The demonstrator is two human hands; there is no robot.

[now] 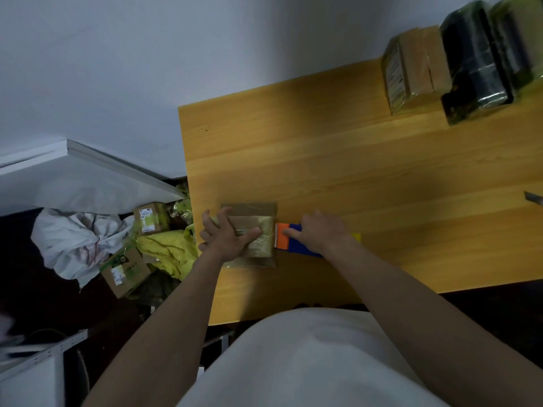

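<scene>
- White shirt (308, 362) of the person fills the bottom edge, with 2 bare forearms reaching forward over the wooden worktop (352, 171).
- Left hand (226, 236) lies flat on a small tape-wrapped parcel (261, 243), its grip apart, fingers spread and pressing down.
- That parcel sits near the worktop's front left corner.
- Right hand (320, 233) has its grip clamped on a tape dispenser (283, 235), which is orange, blue and yellow; the dispenser's orange end touches the parcel's right edge.
- At the far right corner stand a brown wrapped package (411, 74) and dark wrapped packages (473, 69).
- On the floor to the left lie 2 cardboard boxes (148, 220), yellow bags (167, 251) and a crumpled white sheet (73, 242).
</scene>
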